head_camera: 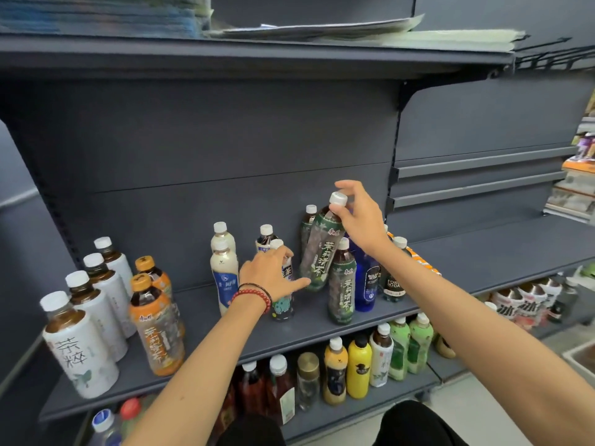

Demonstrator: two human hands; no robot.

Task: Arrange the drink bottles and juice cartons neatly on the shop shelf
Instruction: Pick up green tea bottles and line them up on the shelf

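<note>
drink bottle, green label (322, 252): centre right of the frame, over the dark grey shelf (225, 342), tilted with its white cap leaning to the right; whether its base rests on the board cannot be told. right hand (357, 217): above and right of it, fingertips and thumb pinching the cap. left hand (270, 275): centre of the frame, red bead bracelet (254, 296) at the wrist, forefinger stretched out to touch the low part of the tilted bottle; the hand lies across a small dark bottle (283, 305), and whether it grips that one cannot be told. second green bottle (342, 284): upright, just right of the tilted one. blue soda bottle (367, 278): upright, just behind and right of that. milky white bottles (223, 272): two, upright, left of the left hand. orange-label bottles (157, 329): two, lower left, one behind the other. white-label tea bottles (80, 349): four in a row, far lower left. yellow bottle (359, 368): on the lower shelf, bottom centre, among mixed bottles.
</note>
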